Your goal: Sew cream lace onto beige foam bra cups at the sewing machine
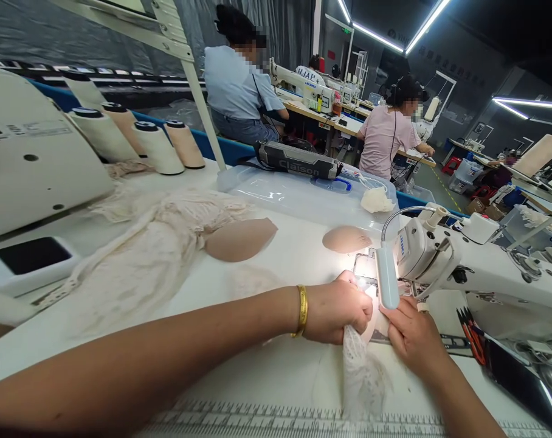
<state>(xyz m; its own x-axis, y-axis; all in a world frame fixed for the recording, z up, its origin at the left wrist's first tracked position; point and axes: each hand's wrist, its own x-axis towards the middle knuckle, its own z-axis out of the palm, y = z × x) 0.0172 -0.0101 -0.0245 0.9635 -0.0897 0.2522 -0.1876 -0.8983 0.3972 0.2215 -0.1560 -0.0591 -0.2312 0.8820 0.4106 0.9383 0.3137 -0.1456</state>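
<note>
The pale lace (358, 368) hangs sheer, patterned and loosely crumpled.

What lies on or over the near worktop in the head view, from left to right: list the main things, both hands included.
Black-screened device, spread cream lace, leftmost beige pad, left hand, right hand, red-and-black tools, dark flat slab.

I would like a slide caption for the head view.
Left hand grips lace fabric at a sewing machine, right hand alongside.
</note>
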